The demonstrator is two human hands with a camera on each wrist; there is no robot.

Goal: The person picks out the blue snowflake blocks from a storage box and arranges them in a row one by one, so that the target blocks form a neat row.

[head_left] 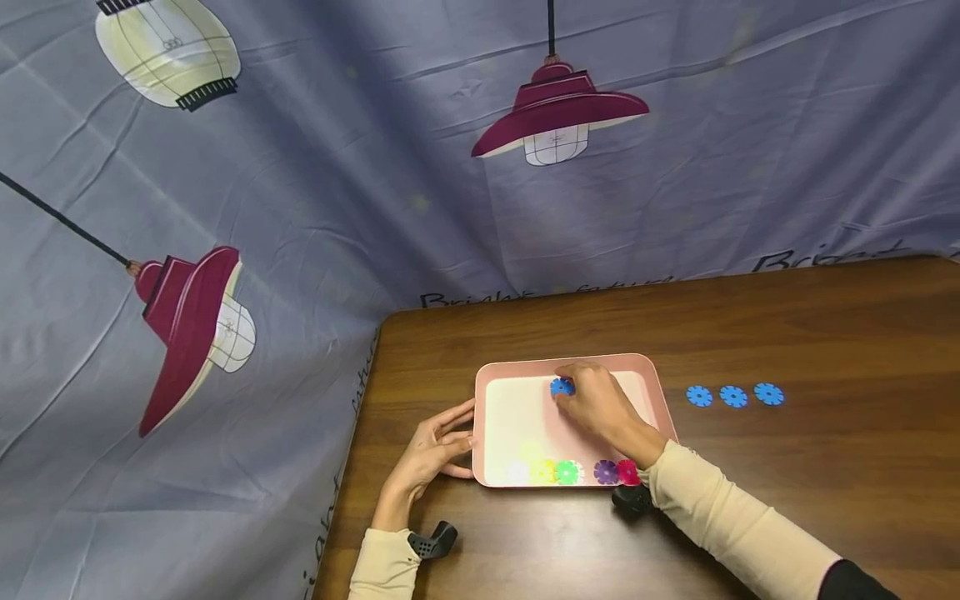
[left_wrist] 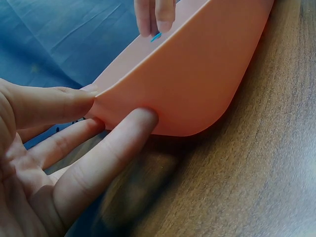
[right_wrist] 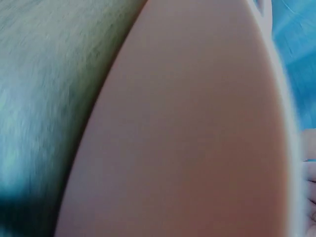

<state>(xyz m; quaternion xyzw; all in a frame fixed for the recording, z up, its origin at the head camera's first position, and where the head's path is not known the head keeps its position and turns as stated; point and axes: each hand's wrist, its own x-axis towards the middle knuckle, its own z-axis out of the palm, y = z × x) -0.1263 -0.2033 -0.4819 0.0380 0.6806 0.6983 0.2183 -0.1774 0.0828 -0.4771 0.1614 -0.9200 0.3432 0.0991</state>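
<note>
Within the pink tray (head_left: 480,425), my right hand (head_left: 598,407) pinches a blue notched plastic disc (head_left: 562,387) toward the far side. That disc shows edge-on as a blue sliver (left_wrist: 156,37) below the right fingertips in the left wrist view. My left hand (head_left: 427,457) rests against the tray's left end, its fairly straight fingers (left_wrist: 106,163) touching the outer wall. Along the tray's near side lie a yellow disc (head_left: 543,472), a green disc (head_left: 569,472), a purple disc (head_left: 606,472) and a pinkish-red disc (head_left: 628,472). The tray wall (right_wrist: 182,123) fills most of the right wrist view.
Three blue discs (head_left: 733,397) lie in a row on the brown wooden table (head_left: 825,350), to the tray's right. A grey-blue curtain (head_left: 360,167) printed with lamps hangs behind the table and along its left side.
</note>
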